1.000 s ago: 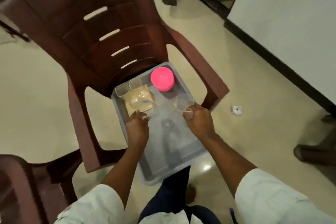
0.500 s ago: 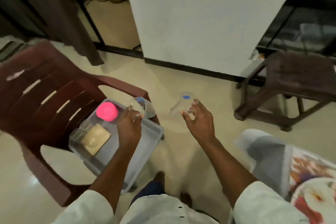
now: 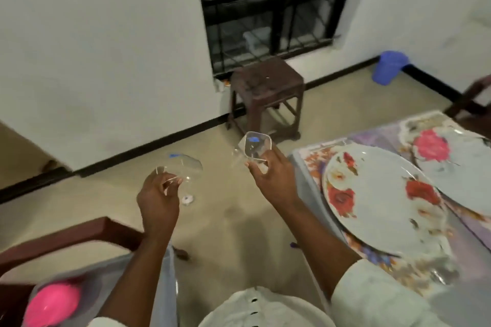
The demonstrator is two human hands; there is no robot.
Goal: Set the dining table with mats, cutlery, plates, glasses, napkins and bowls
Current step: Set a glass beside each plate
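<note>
Both arms are stretched out in front at about the same height. The left hand (image 3: 159, 200) pinches a clear glass (image 3: 183, 168) by its rim, and the right hand (image 3: 273, 176) has its fingers curled round a second glass (image 3: 253, 148), both tipped over the floor. Everything's pretty blurry. A floral plate (image 3: 380, 202) sits on the table (image 3: 305, 167) at right. The grey tray (image 3: 170, 273) bottom left holds a pink bowl (image 3: 53, 302), partly cut off.

Walls: white wall (image 3: 101, 56), black skirting (image 3: 148, 150) along its foot.
Window: dark window (image 3: 265, 8) with black bars.
Floor: pale beige floor (image 3: 239, 210), glossy.
Stool: brown stool (image 3: 267, 87) under the window, just beside the wall.
Bin: blue bin (image 3: 388, 67) in the far right corner.
Chair: brown chair (image 3: 66, 236) at lower left.
</note>
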